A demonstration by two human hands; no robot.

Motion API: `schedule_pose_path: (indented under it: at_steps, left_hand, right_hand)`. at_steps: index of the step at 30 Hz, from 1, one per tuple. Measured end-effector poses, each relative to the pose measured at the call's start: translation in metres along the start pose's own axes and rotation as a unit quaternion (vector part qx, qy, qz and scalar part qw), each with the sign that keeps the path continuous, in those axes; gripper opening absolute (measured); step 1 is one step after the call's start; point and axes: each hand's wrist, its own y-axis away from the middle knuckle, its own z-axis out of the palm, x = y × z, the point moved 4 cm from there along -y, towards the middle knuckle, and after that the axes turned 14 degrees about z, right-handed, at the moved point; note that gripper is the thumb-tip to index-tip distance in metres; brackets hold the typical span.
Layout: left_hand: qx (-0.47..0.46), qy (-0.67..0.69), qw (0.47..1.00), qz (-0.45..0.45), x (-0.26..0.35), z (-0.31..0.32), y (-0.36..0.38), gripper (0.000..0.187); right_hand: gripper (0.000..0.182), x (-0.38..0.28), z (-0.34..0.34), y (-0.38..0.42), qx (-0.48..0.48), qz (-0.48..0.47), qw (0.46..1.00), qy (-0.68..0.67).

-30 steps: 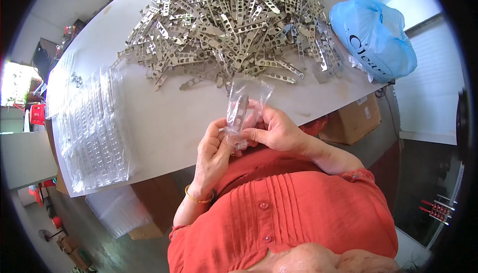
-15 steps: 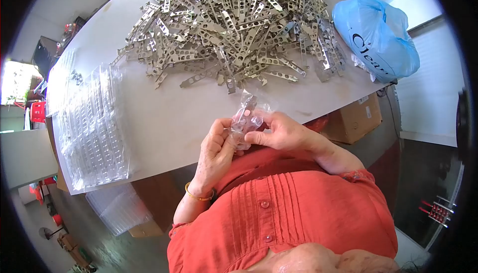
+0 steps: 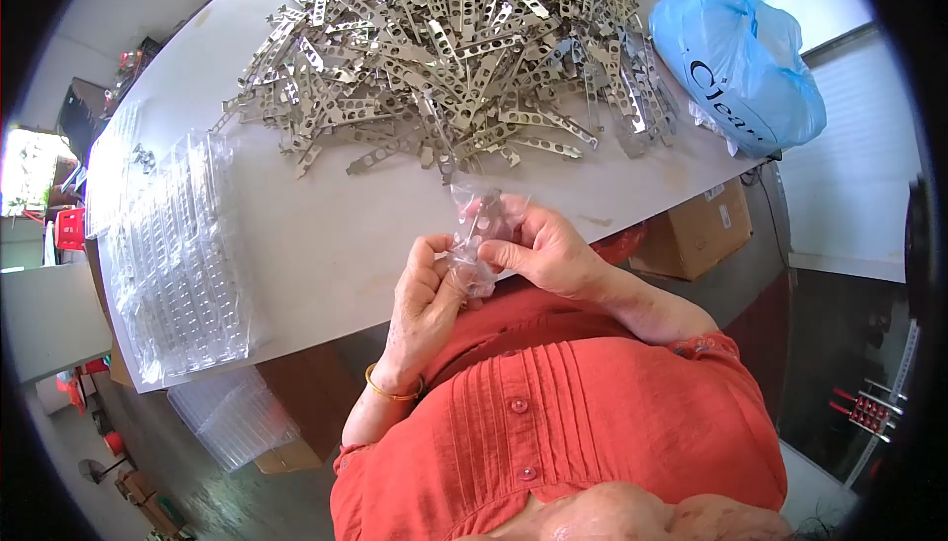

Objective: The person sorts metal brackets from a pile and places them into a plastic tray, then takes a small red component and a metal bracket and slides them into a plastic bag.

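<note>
Head view shows a small clear plastic bag (image 3: 477, 235) with a perforated metal strip (image 3: 473, 222) inside it, held just above the near edge of the white table (image 3: 326, 235), close in front of the person's chest. Both hands grip it — the left hand (image 3: 423, 294) pinches the lower part of the bag between thumb and fingers, and the right hand (image 3: 543, 250) closes its fingers around the upper side, thumb pressed along the plastic. The bag is crumpled between them (how far the strip sits inside is hard to tell). A gold bangle (image 3: 390, 393) circles the left wrist, and the person wears an orange pleated shirt (image 3: 583, 413). Farther back on the table lies a large loose pile of metal strips (image 3: 454, 47), all punched with holes. To the left of the hands, rows of filled clear packets (image 3: 178, 265) lie side by side on the table. At the far right corner sits a blue plastic bag (image 3: 741, 62) — printed lettering shows on it. Cardboard boxes (image 3: 691, 235) stand on the floor below the table.
</note>
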Motion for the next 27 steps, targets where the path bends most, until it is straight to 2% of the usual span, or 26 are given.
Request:
schedule_pose_path:
  at_steps: [8, 11, 13, 14, 15, 16, 17, 18, 20, 21, 23, 24, 27]
  left_hand:
    - [0.021, 0.033, 0.999, -0.003, 0.003, 0.001, -0.001, 0.029]
    - [0.008, -0.018, 1.000, -0.014, 0.001, -0.004, -0.001, 0.026]
    - [-0.032, -0.061, 0.998, 0.013, 0.003, -0.006, -0.001, 0.022]
    - [-0.021, -0.067, 0.997, 0.020, 0.002, -0.009, -0.001, 0.022]
    - [-0.044, -0.095, 0.994, 0.027, -0.001, -0.010, -0.001, 0.022]
    - [-0.064, -0.123, 0.990, 0.031, -0.003, -0.009, 0.001, 0.022]
    - [-0.080, -0.136, 0.987, 0.022, -0.001, -0.009, 0.001, 0.022]
    - [-0.056, -0.143, 0.988, 0.023, 0.001, -0.011, 0.002, 0.022]
    - [-0.116, -0.154, 0.980, 0.052, 0.004, -0.005, 0.002, 0.021]
    - [-0.091, -0.165, 0.981, 0.051, 0.006, -0.008, 0.002, 0.021]
    - [-0.124, -0.209, 0.966, 0.087, 0.012, -0.007, 0.001, 0.020]
    - [-0.107, -0.216, 0.967, 0.085, 0.017, -0.009, 0.000, 0.020]
    - [-0.108, -0.182, 0.969, 0.129, 0.028, -0.008, -0.002, 0.019]
  right_hand:
    - [0.043, -0.001, 0.003, -0.001, -0.008, 0.007, 0.999, 0.045]
    - [0.048, 0.001, -0.003, -0.002, -0.030, 0.048, 0.997, 0.060]
    - [0.048, 0.000, -0.012, 0.000, -0.036, 0.039, 0.997, 0.051]
    - [0.048, -0.003, -0.015, -0.003, -0.042, 0.028, 0.998, 0.042]
    - [0.035, -0.009, -0.013, -0.002, -0.021, 0.013, 1.000, -0.010]
    - [0.035, -0.015, -0.012, 0.001, -0.038, 0.014, 0.999, -0.007]
    - [0.028, -0.021, -0.016, 0.006, -0.005, 0.016, 0.994, 0.106]
    - [0.020, -0.027, -0.018, 0.009, 0.025, 0.014, 0.976, 0.218]
    - [0.010, -0.033, -0.010, 0.013, 0.020, 0.032, 0.971, 0.236]
    - [0.010, -0.034, -0.006, 0.015, -0.007, 0.032, 0.971, 0.238]
    - [0.010, -0.032, -0.010, 0.015, 0.027, 0.073, 0.977, 0.201]
    - [0.010, -0.031, -0.009, 0.014, 0.008, 0.073, 0.976, 0.203]
    - [0.014, -0.030, -0.010, 0.013, 0.013, 0.033, 0.966, 0.254]
